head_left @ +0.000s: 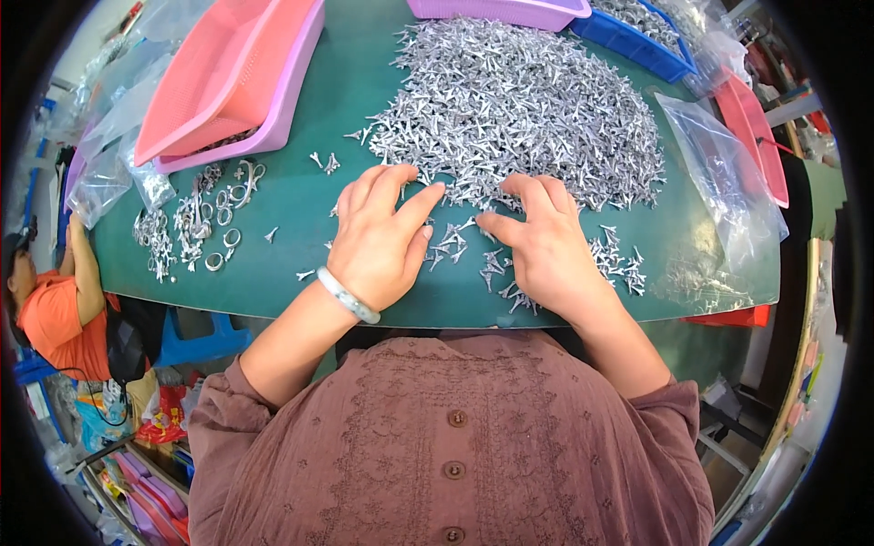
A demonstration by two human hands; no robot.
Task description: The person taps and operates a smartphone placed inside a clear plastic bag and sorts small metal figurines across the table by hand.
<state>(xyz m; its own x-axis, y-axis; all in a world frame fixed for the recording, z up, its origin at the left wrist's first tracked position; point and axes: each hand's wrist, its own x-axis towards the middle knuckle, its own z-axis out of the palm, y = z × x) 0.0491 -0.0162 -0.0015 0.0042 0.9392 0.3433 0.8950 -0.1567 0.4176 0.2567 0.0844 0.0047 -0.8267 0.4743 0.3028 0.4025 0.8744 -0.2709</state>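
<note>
A wide heap of small silver Y-shaped metal pieces (537, 100) lies on the green table. At its near left edge rests my left hand (378, 246), fingers spread and the index fingertip against the pieces; a pale bangle (346, 296) circles that wrist. My right hand (551, 255) is at the heap's near edge, thumb reaching left and apart from the bent fingers. A few pieces lie by the right thumb tip. Between and beside my hands are small loose clusters of the same pieces (446, 244). Neither hand visibly grips a piece; the undersides of both are hidden.
Left of my hands are silver ring-like parts (214, 214). Beyond them stand stacked pink and purple baskets (291, 91). At the far right is a blue tray (628, 41) of metal pieces; nearer lies a clear plastic bag (719, 173). A person in orange (59, 314) sits at left.
</note>
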